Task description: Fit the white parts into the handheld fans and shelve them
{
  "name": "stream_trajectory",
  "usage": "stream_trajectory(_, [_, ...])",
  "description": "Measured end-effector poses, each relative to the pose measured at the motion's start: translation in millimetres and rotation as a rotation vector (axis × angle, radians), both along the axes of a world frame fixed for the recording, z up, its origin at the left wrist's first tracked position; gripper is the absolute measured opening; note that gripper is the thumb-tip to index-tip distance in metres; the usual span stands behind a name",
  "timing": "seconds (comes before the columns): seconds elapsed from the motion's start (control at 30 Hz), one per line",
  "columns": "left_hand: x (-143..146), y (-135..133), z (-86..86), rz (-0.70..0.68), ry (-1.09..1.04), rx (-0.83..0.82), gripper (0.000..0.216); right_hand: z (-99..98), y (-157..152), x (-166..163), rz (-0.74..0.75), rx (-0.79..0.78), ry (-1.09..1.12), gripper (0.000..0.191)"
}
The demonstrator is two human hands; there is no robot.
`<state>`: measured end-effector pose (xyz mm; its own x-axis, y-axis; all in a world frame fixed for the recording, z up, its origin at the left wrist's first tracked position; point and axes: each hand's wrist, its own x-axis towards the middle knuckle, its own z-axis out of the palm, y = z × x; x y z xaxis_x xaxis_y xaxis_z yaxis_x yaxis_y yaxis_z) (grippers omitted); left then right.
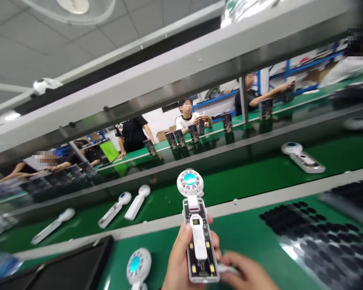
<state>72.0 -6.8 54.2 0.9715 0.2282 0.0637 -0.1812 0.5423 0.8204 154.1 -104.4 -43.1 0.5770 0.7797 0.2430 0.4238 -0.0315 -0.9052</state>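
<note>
Hands at the near edge of the green bench: the left hand (181, 257) grips a white handheld fan with its circuit board exposed (198, 229), upright; the right hand (248, 274) curls loosely beside its base. Beyond, similar white fans (124, 205) lie on the green conveyor belt (254, 173), seated workers (187, 117) behind.

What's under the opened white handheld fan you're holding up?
The left hand grips the opened white handheld fan from behind; the right hand touches its base. Below is green bench surface. Its back is hidden.
</note>
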Motion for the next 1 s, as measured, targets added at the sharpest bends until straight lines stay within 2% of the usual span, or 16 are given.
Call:
stream_trajectory(0.1, [-41,6,-21.5,0.028,0.075,0.005,0.042,6.6,-13,16,-0.058,-0.033,0.094,0.025])
stream_trajectory(0.17, [-57,7,-35.8,0.016,0.128,-0.011,0.047,17.5,-24,19,-0.094,-0.067,0.128,0.030])
stream_trajectory(0.3, [-62,1,-63.5,-0.051,0.184,-0.063,0.045,40.7,-36,2,-0.044,-0.087,0.176,0.024])
stream_trajectory(0.4, [-57,-8,-78.4,0.052,0.240,-0.166,0.054,44.2,-33,-20,0.072,-0.053,0.138,0.020])
stream_trajectory(0.47, [-55,-14,-83.3,0.143,0.247,-0.221,0.051,40.1,-28,-29,0.125,-0.051,0.096,0.023])
stream_trajectory(0.57, [-53,-20,-85.4,0.205,0.240,-0.228,0.039,31.3,-22,-34,0.159,-0.072,0.053,0.026])
stream_trajectory(0.77, [-51,-20,-92.9,0.254,0.265,-0.241,0.038,21.4,-19,-35,0.149,-0.152,0.004,0.027])
stream_trajectory(1.0, [-50,-18,-98.1,0.246,0.277,-0.201,0.039,17.6,-20,-33,0.186,-0.140,-0.124,0.026])
